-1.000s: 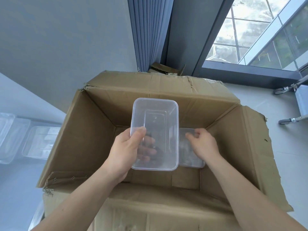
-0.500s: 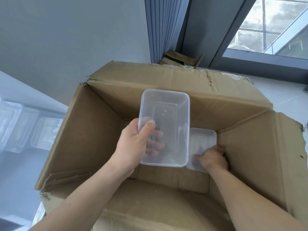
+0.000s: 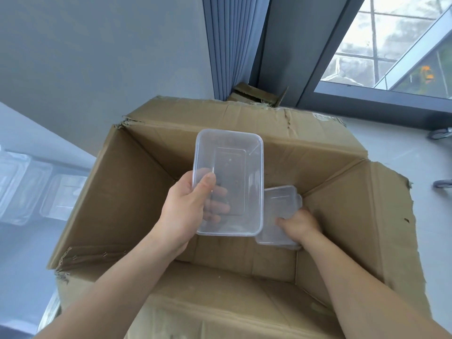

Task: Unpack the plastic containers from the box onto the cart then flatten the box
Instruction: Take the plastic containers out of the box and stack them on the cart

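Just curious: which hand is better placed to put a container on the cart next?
Left hand: it grips a lifted clear container, and unpacked containers lie on its side. The right hand is low in the box, gripping a smaller container.

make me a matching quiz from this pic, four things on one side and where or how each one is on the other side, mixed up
1 left hand
2 right hand
3 cardboard box
4 containers at far left

a flaps open
b grips a second container down inside the box
c outside the box
d holds a clear container above the box

Pairs: 1-d, 2-b, 3-a, 4-c
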Action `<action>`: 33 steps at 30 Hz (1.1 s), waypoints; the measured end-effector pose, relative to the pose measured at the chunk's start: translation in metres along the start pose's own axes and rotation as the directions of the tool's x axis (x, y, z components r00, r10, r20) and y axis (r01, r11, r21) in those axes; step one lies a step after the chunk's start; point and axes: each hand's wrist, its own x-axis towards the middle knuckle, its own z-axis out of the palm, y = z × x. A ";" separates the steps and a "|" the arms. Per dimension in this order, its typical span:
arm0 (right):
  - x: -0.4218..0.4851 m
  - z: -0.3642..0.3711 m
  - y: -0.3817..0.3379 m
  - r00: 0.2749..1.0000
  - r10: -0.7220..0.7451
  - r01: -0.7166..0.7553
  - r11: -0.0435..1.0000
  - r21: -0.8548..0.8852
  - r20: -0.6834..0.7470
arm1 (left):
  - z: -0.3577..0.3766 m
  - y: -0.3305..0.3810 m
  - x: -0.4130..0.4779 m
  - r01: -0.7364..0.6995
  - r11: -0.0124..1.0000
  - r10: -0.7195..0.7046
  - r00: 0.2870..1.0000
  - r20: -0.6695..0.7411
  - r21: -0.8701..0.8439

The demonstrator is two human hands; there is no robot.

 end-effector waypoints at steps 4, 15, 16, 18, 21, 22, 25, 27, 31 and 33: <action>-0.034 -0.015 -0.020 0.992 -0.123 0.124 0.987 0.105 -0.009 | -0.003 0.004 -0.018 -0.031 0.999 0.030 0.999 -0.041 -0.024; -0.205 -0.063 -0.060 0.817 -0.553 0.569 0.727 0.383 -0.164 | -0.059 -0.004 -0.099 -0.147 0.979 0.091 0.936 -0.340 -0.143; -0.218 -0.060 -0.062 0.801 -0.576 0.588 0.706 0.395 -0.164 | -0.066 -0.007 -0.108 -0.160 0.976 0.097 0.928 -0.359 -0.148; -0.244 -0.052 -0.065 0.772 -0.614 0.619 0.665 0.418 -0.167 | -0.081 -0.013 -0.124 -0.192 0.969 0.120 0.917 -0.380 -0.158; -0.278 -0.034 -0.073 0.740 -0.644 0.655 0.622 0.430 -0.195 | -0.107 -0.024 -0.146 -0.251 0.953 0.161 0.893 -0.421 -0.168; -0.289 -0.027 -0.077 0.729 -0.656 0.664 0.611 0.431 -0.193 | -0.116 -0.027 -0.154 -0.267 0.947 0.166 0.884 -0.436 -0.181; -0.323 -0.003 -0.087 0.675 -0.717 0.713 0.569 0.410 -0.177 | -0.149 -0.041 -0.182 -0.297 0.927 0.155 0.858 -0.490 -0.226; -0.347 0.019 -0.093 0.635 -0.756 0.740 0.534 0.410 -0.160 | -0.175 -0.054 -0.206 -0.312 0.915 0.138 0.838 -0.527 -0.255; -0.395 0.082 -0.102 0.559 -0.825 0.766 0.478 0.430 -0.080 | -0.235 -0.093 -0.263 -0.318 0.891 0.069 0.801 -0.595 -0.325; -0.423 0.116 -0.105 0.535 -0.845 0.764 0.472 0.440 -0.023 | -0.265 -0.114 -0.294 -0.323 0.870 0.022 0.780 -0.625 -0.373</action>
